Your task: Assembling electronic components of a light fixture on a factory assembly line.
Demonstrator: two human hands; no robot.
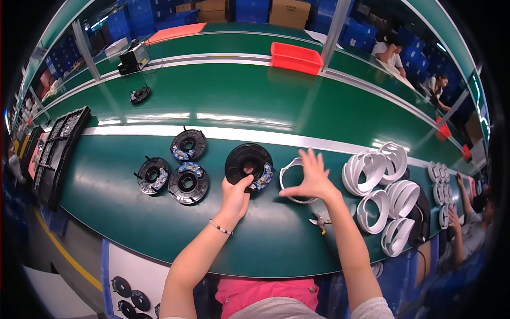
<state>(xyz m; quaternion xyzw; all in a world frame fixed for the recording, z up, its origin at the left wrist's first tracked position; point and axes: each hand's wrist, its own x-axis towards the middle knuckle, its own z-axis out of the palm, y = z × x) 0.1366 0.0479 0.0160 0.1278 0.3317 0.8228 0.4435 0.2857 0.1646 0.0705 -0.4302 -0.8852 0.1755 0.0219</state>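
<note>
On the green bench (122, 212), nearer the person than the black disc (237, 162) and to its right, lie small pliers (321, 222). The left hand (235, 198) holds that disc at its near rim: the thumb lies over the near edge, and a fingertip shows through the centre hole, so most of the disc reaches out beyond the grip. A circuit board (264, 178) sits along the disc's near right edge, just beside the thumb. To the disc's right, the right hand (314, 178) is spread wide, holding nothing, over a white ring (282, 178); whether it touches the ring, I cannot tell. More white rings (348, 178) are gathered farther right of the disc. To its left are three similar discs (178, 190) with boards, and well beyond these a black tray (62, 154). Past the disc, on the far green surface (223, 90), a small black part (141, 95) lies to the left; a red bin (296, 58) stands farther off, to the right.
</note>
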